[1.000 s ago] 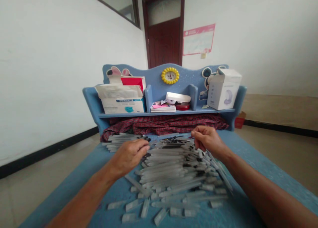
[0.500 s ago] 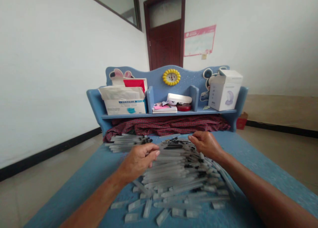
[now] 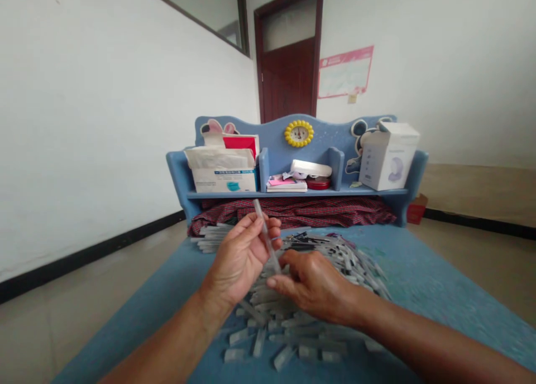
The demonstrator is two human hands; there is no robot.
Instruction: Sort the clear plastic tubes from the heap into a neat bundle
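Note:
A translucent pen barrel point(image 3: 266, 230) tilts up and to the left above the table. My left hand point(image 3: 240, 258) is closed on its middle, thumb in front and fingertips behind. At the barrel's lower end, the thumb and forefinger of my right hand point(image 3: 316, 283) close round it; the exact contact is partly hidden. Beneath both hands lies a heap of similar pen parts point(image 3: 355, 261), some with black pieces among them. Short clear caps point(image 3: 285, 357) are scattered at the near side. Behind my left hand rests a bundle of barrels point(image 3: 209, 239).
Across the back of the blue table point(image 3: 452, 283) runs a shelf point(image 3: 268, 195) with a mask box point(image 3: 226, 178), papers point(image 3: 287, 186), a red round tin point(image 3: 318, 183) and a white box point(image 3: 389, 158). A checked cloth point(image 3: 301, 211) is bunched below it.
My hands have come together over the heap; my right hand has moved left and nearer. The barrel now shows clearly between them. The view has shifted slightly left.

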